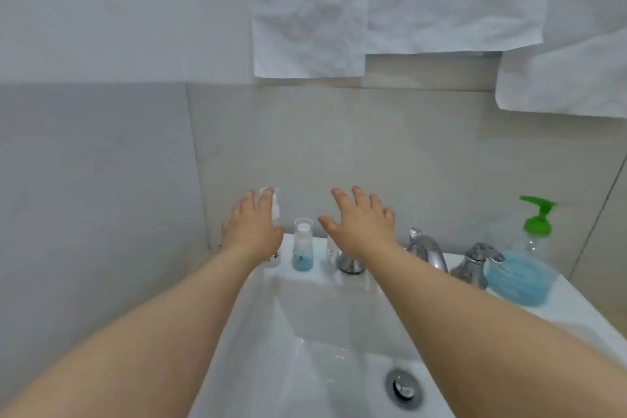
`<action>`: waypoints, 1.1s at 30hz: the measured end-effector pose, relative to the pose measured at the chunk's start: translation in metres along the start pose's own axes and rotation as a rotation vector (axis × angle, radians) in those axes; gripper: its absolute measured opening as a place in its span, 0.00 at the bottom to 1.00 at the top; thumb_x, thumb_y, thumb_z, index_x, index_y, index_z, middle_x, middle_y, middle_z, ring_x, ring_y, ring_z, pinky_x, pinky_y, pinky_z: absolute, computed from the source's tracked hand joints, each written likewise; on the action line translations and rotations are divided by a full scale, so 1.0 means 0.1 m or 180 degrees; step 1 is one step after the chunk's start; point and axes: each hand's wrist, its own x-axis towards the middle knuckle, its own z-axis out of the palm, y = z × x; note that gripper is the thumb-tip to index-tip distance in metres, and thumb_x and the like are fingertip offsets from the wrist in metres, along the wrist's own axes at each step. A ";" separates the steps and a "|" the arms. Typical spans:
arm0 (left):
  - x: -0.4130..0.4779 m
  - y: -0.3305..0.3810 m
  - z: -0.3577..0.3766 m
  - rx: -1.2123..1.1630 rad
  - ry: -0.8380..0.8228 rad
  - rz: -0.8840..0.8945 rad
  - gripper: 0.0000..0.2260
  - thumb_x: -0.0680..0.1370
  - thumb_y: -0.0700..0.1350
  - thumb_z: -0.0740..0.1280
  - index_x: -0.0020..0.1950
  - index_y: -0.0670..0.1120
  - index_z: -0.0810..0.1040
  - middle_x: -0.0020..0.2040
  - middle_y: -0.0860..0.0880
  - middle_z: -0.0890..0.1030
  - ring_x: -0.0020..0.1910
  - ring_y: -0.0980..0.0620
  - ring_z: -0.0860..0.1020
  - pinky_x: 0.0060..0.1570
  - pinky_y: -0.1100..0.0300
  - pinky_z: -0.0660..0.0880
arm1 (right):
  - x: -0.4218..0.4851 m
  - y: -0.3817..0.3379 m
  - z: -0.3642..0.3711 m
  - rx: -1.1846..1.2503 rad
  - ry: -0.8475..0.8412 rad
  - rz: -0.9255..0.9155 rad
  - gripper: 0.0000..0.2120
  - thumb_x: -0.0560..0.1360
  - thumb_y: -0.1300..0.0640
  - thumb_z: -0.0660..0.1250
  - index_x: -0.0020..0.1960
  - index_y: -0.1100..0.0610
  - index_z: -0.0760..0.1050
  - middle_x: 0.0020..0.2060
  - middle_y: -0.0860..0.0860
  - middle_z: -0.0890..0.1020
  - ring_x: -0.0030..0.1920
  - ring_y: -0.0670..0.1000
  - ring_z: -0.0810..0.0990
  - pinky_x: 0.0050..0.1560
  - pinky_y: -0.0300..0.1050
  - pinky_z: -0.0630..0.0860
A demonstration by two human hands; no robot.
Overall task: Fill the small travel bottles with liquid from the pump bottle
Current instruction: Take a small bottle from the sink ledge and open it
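Both arms reach forward over the white sink (305,332).

Left hand (252,227): grip wide, fingers straight and spread, nothing held. It overlaps a clear spray-top bottle (276,212) on the sink's back ledge; contact cannot be told.

Right hand (363,224): grip likewise spread and empty, just left of the chrome faucet (427,249).

Between the hands stands an upright capped travel bottle (303,249), part full of blue liquid. A third small bottle (331,249) shows partly beneath the right hand.

Green-topped pump bottle (536,224) stands far right, well apart from both hands, behind a blue bundle (519,278).
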 end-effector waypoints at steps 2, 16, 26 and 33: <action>0.05 -0.03 0.01 -0.0202 -0.0040 -0.0078 0.31 0.75 0.46 0.62 0.74 0.54 0.49 0.75 0.45 0.53 0.74 0.44 0.55 0.69 0.47 0.60 | 0.04 0.01 0.06 -0.0106 -0.0031 0.0017 0.28 0.79 0.40 0.50 0.76 0.46 0.48 0.77 0.52 0.49 0.76 0.60 0.49 0.72 0.58 0.51; 0.09 -0.07 -0.02 -0.0797 0.0252 0.0012 0.30 0.74 0.46 0.67 0.70 0.57 0.55 0.67 0.43 0.65 0.64 0.42 0.69 0.60 0.49 0.69 | -0.02 -0.03 0.08 -0.0161 -0.0006 0.0119 0.28 0.79 0.42 0.52 0.75 0.47 0.51 0.76 0.54 0.54 0.74 0.60 0.53 0.71 0.56 0.54; 0.11 0.08 0.22 -0.1470 -0.0323 -0.0266 0.32 0.73 0.42 0.68 0.72 0.47 0.54 0.54 0.42 0.74 0.48 0.43 0.75 0.38 0.55 0.74 | 0.06 -0.14 0.17 -0.0137 -0.0129 -0.0133 0.29 0.77 0.59 0.54 0.76 0.46 0.49 0.75 0.51 0.57 0.75 0.59 0.52 0.71 0.55 0.53; 0.03 0.03 0.07 -0.1419 -0.0086 -0.0265 0.21 0.72 0.43 0.67 0.62 0.43 0.64 0.55 0.41 0.72 0.41 0.44 0.73 0.28 0.58 0.69 | -0.06 -0.11 0.08 0.0002 -0.0048 0.0015 0.28 0.77 0.57 0.55 0.75 0.48 0.52 0.72 0.52 0.62 0.72 0.59 0.57 0.68 0.52 0.57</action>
